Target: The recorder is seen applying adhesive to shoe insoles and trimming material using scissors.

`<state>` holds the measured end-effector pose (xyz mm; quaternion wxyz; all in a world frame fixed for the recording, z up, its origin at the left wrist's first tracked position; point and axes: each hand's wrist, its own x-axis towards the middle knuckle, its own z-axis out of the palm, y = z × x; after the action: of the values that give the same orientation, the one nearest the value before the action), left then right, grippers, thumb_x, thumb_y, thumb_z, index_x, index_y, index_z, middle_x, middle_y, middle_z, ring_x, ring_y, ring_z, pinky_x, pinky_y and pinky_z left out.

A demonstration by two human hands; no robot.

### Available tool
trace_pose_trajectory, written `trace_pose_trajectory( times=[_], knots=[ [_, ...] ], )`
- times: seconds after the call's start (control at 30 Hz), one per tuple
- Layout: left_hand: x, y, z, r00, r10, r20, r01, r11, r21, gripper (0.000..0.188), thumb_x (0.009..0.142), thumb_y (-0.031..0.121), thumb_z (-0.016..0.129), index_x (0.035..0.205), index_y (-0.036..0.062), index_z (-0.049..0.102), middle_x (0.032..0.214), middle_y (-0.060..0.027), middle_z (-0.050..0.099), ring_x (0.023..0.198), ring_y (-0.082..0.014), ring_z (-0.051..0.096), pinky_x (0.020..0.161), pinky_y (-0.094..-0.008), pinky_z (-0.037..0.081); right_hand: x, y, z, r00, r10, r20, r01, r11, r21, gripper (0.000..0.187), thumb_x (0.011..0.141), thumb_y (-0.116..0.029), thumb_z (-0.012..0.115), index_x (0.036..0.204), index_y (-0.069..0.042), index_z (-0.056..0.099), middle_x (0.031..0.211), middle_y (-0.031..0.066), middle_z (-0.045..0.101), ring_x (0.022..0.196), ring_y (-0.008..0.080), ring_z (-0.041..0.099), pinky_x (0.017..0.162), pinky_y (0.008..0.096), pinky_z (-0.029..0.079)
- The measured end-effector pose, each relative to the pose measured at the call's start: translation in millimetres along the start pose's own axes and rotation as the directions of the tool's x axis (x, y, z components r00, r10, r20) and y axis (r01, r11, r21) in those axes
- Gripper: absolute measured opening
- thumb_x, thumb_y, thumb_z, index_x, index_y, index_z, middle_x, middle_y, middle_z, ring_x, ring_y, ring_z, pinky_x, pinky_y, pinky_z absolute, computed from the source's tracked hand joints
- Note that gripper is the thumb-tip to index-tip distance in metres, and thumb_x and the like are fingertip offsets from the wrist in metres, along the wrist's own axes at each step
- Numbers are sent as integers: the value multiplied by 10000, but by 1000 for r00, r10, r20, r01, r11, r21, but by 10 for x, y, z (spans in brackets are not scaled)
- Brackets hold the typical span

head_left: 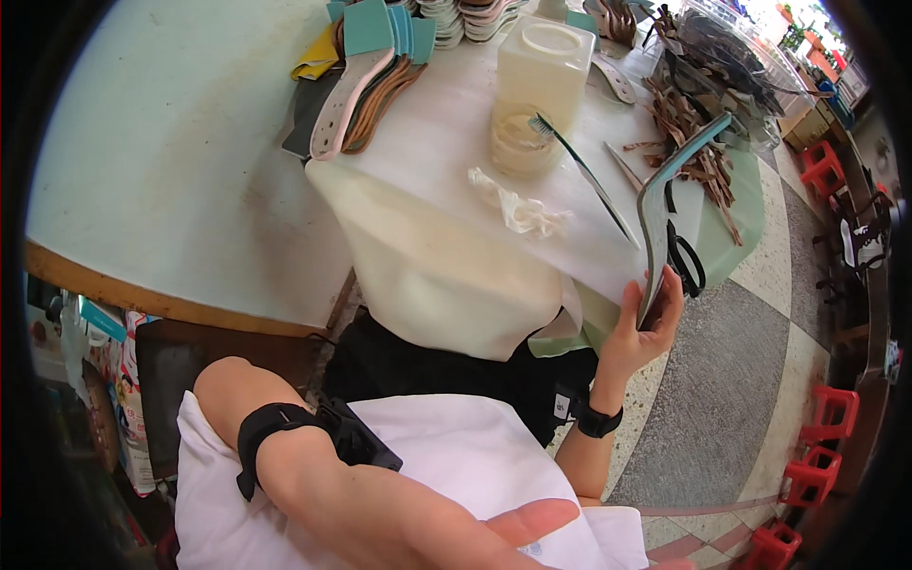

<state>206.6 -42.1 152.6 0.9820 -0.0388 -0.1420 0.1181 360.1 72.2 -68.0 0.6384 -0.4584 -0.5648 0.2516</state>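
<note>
The left grip [503, 532] was cut off by the lower edge; most of its fingers and any held item could not be determined. The lower end of the curved strip [655, 218] was partly concealed by the right grip [630, 347]. The strip partly covered a black-handled tool [698, 269]. The upper edge truncated the stacked pieces [442, 21]. Print on the white label [561, 407] was too small to read
</note>
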Motion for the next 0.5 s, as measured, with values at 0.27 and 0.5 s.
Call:
trace_pose_trajectory(
  times=[0.27,0.5],
  knots=[
    [-8,-90,-966,735,208,645,-659,-6,752,829,757,698,245,1405,180,252,1490,-89,84,1372,-257,64,1047,-592,-1,-19,-10,42,999,-33,5,33,999,-42,399,786,-46,663,1147,34,513,1095,126,560,1005,208,533,887,304,403],
    [-572,294,-449,714,545,439,617,-786,-30,510,782,262,644,1251,112,510,1322,-170,453,1257,-362,388,1049,-523,205,-1,28,31,991,-132,38,136,979,-151,490,731,-111,722,1153,23,511,1095,155,558,996,268,549,882,338,413]
  ],
)
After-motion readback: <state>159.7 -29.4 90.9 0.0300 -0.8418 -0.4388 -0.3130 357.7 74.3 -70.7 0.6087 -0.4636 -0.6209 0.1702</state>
